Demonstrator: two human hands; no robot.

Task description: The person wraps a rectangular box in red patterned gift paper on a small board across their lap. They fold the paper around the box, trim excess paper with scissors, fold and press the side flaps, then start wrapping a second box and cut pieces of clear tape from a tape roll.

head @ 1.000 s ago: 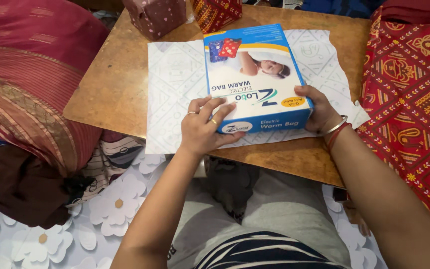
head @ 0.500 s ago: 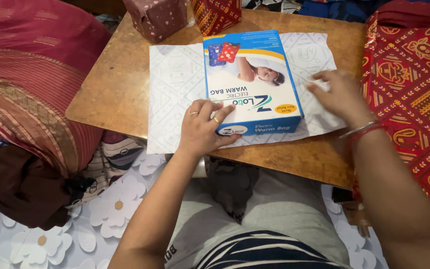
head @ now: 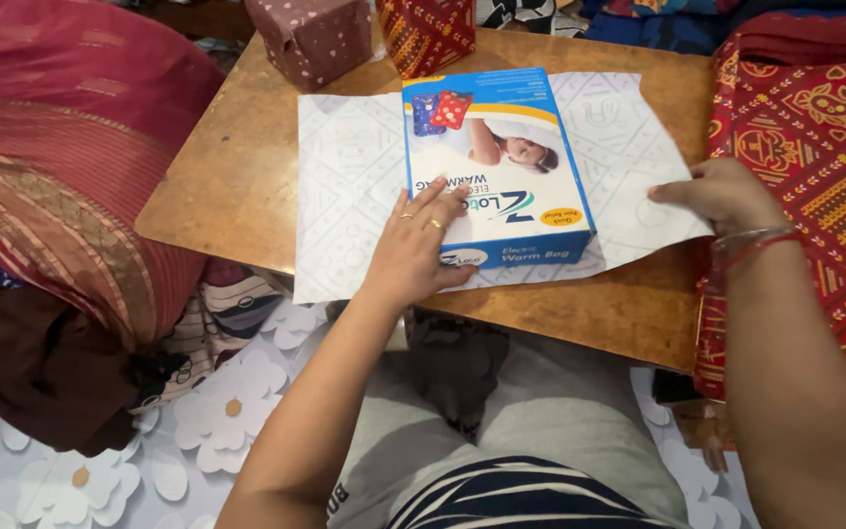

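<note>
The blue-and-white rectangular cardboard box [head: 494, 162] lies flat on the white patterned wrapping sheet [head: 350, 186] on the brown wooden table [head: 237, 167]. No fold is raised yet. The left hand [head: 418, 245] presses flat, open, on the box; the right hand [head: 722, 196] pins the sheet's edge, gripping nothing.

At nine o'clock of the blue box [head: 496, 167] you have bare counter [head: 232, 167] to pass over. At twelve, two wrapped parcels [head: 310, 37] block; at three, red patterned cloth [head: 815, 147] crowds the edge.
</note>
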